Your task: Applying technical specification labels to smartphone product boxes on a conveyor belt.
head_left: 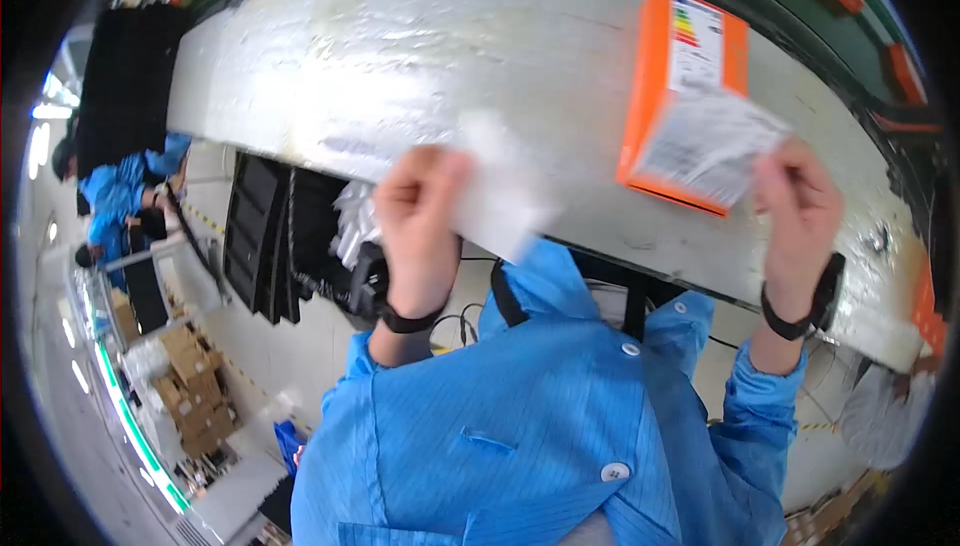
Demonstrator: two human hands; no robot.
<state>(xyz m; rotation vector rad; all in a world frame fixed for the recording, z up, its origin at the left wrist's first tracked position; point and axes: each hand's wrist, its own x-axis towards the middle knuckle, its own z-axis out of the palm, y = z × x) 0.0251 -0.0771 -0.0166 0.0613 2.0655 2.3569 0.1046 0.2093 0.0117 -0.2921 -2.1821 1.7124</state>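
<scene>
My left hand (418, 216) is closed in a pinch on a blank white paper sheet (503, 191), blurred by motion, near the table's front edge. Between the fingertips of my right hand (798, 201) is the edge of a white printed label (705, 141). This label hangs slightly creased over the lower part of an orange box (652, 81), and I cannot tell whether it touches the box. A white sticker (697, 46) with coloured bars is on the upper face of the box.
A pale, shiny worktable (400, 56) curves across the view, with a green conveyor edge behind it. Below its left side are a black bin (262, 236) and crumpled white strips (355, 221). Two people in blue work at far left, above stacked cardboard boxes (190, 386).
</scene>
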